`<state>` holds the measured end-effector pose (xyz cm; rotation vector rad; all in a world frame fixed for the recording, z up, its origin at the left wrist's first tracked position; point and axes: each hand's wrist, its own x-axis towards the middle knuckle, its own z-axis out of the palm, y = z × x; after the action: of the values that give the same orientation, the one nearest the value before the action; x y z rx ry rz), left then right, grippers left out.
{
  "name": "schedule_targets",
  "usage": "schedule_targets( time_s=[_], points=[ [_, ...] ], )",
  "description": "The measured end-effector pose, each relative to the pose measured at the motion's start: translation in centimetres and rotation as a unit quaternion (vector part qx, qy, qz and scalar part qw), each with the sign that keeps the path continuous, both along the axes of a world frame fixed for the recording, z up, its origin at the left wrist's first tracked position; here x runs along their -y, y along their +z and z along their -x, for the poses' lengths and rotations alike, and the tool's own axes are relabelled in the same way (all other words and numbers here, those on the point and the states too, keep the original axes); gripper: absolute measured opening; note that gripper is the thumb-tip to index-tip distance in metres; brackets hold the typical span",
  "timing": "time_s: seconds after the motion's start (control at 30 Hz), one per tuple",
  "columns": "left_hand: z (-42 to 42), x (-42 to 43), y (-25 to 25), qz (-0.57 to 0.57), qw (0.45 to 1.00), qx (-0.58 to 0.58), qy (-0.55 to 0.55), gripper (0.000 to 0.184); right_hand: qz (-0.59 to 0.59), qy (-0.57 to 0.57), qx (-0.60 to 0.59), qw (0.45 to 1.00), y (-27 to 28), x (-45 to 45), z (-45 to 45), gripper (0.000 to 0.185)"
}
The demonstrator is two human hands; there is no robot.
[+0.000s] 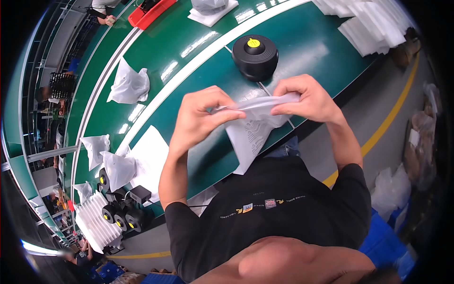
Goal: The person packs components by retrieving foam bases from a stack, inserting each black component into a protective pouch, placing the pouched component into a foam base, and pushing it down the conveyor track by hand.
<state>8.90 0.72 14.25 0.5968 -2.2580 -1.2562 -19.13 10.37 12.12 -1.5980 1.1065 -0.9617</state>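
Pinching a translucent white plastic bag (pixel 250 135) between closed thumbs and fingers of left hand (pixel 198 118) and right hand (pixel 309 102), edge stretched crosswise; facing, just beyond, a rounded black ridged device (pixel 255 64) on the glossy green table (pixel 309 52), nearer the right hand.

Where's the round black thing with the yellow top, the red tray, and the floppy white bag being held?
Round black plastic thing with yellow top (pixel 256 65): head view, on its black side.
Red plastic tray (pixel 150 18): head view, on its side.
Thin white plastic bag (pixel 250 135): head view, on its hanging part.
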Motion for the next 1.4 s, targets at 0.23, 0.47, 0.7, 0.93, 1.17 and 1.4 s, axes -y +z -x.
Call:
schedule_targets(
  time_s=[0.23, 0.47, 0.7, 0.93, 1.17, 1.4],
  points=[
    [0.3, 2.7, -6.2, -0.479, 0.842, -0.248, -0.029, 0.019, 0.128, 0.12, 0.404, 0.898, -3.4, 1.2, -0.5, 0.028],
    [0.5, 4.0, -7.7, -0.476, 0.841, -0.241, -0.086, 0.023, -0.065, -0.07, 0.46, 0.883, -5.8, 2.1, 1.0, 0.041],
    [1.3, 5.6, -5.8, -0.31, 0.95, -0.008, 0.021, 0.021, -0.113, 0.006, 0.202, 0.973, -7.8, 1.4, 5.0, 0.029],
    [6.4, 10.6, -8.0, -0.298, 0.94, -0.088, 0.141, 0.017, -0.114, -0.167, 0.244, 0.949, -9.3, 4.8, 4.2, 0.019],
    [10.3, 16.9, -12.1, -0.308, 0.934, -0.008, 0.181, 0.017, -0.026, -0.315, 0.134, 0.939, -12.3, 10.1, 3.7, 0.024],
    [9.2, 18.6, -12.9, -0.301, 0.94, 0.131, 0.092, 0.024, -0.149, -0.233, -0.26, 0.925, -9.8, 10.9, 5.2, 0.02]
  ],
)
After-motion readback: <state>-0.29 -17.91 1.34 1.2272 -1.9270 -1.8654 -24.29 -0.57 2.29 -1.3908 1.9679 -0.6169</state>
